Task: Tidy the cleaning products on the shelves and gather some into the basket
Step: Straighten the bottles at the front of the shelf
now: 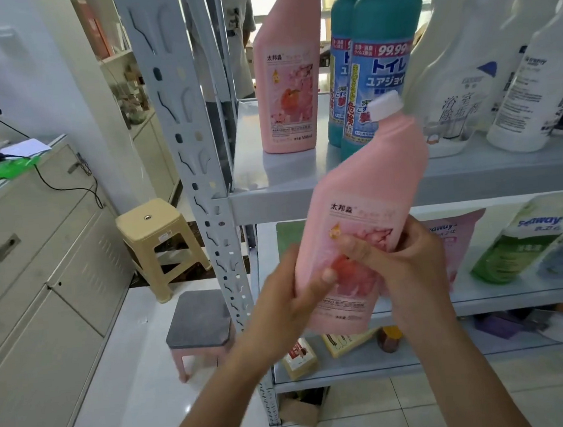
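"At your far left, what stands there?"

"A beige metal cabinet point(36, 257) along the wall, then a yellow plastic stool point(157, 225) and, nearer me, a grey-topped stool point(197, 319) on the white tiles. Next comes the shelving's perforated upright point(180, 119)."

"And on the upper shelf point(262, 175)?"

"A pink angled-neck bottle point(286, 85) stands upright near the left end. Two teal toilet-cleaner bottles point(379, 31) are just beside it, one behind the other, with white bottles point(466, 75) further right."

"Where is the one you hold?"

"The second pink bottle point(361, 202) is in front of the shelf edge, resting on no shelf. It tilts so that its white cap point(387, 106) points up and right, across the teal ones. My left hand point(282, 302) grips its lower left side, thumb on the label. My right hand point(416, 269) wraps the right side; those fingers point(409, 232) curl round it, thumb pressed on the label too."

"Below that?"

"On the middle shelf point(521, 293), right of my hands, a pink refill pouch point(454, 241) and a green one point(517, 245) lean back. On the bottom shelf point(356, 366), yellowish packaged bars point(299, 358) lie under the bottle."
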The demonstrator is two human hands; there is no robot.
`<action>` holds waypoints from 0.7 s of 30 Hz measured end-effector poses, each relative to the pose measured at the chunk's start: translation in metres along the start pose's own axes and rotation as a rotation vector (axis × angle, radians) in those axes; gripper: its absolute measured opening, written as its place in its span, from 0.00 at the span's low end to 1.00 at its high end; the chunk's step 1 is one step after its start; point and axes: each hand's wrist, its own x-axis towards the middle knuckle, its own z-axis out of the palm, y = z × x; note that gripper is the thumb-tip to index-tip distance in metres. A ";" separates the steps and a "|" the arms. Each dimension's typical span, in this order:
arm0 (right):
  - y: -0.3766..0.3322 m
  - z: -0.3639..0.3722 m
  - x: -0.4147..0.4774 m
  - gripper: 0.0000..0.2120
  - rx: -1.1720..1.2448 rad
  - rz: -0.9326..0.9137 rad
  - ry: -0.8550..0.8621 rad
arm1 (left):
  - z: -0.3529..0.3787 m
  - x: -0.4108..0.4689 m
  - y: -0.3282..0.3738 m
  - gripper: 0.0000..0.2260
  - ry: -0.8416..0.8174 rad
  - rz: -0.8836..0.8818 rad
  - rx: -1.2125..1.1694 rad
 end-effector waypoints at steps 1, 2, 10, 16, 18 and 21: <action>-0.001 0.000 0.002 0.22 0.014 0.007 0.000 | 0.004 -0.001 0.000 0.33 0.023 -0.013 -0.051; -0.002 -0.001 0.003 0.21 0.055 0.038 -0.012 | 0.005 -0.001 0.004 0.28 0.033 -0.024 -0.085; -0.001 -0.010 0.026 0.37 0.757 0.150 -0.561 | 0.014 -0.017 0.031 0.23 -0.263 -0.499 -0.919; 0.000 -0.006 0.023 0.34 0.619 0.197 -0.291 | 0.010 -0.016 0.030 0.26 -0.427 -0.463 -1.121; -0.003 -0.010 0.020 0.36 0.487 0.181 -0.158 | 0.000 -0.017 0.038 0.21 -0.323 -0.400 -0.941; -0.007 -0.010 0.015 0.35 0.200 0.085 0.082 | -0.017 -0.015 0.043 0.21 -0.202 -0.327 -0.568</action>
